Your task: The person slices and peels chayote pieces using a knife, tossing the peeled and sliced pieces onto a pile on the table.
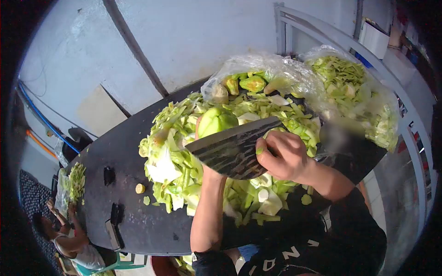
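Observation:
My right hand (286, 154) is closed on a broad dark cleaver (237, 152), its wide blade slanting to the left across the middle of the view. Behind the blade, my left hand (198, 129) grips a pale green chayote (216, 121). The blade hides most of that hand's fingers; some show at the chayote's left side. The blade overlaps the chayote's lower part, and I cannot tell whether they touch. Below and around both hands spreads a big heap of cut green pieces (165, 140), some pale and broad, others thin strips.
On the dark table (133, 161), a clear plastic bag (271, 69) holds whole chayotes (252, 83). Another bag of cut pieces (341, 80) stands at the right by a metal railing (317, 32). Dark objects (114, 225) lie on the left. Another person (76, 241) sits at the far left end.

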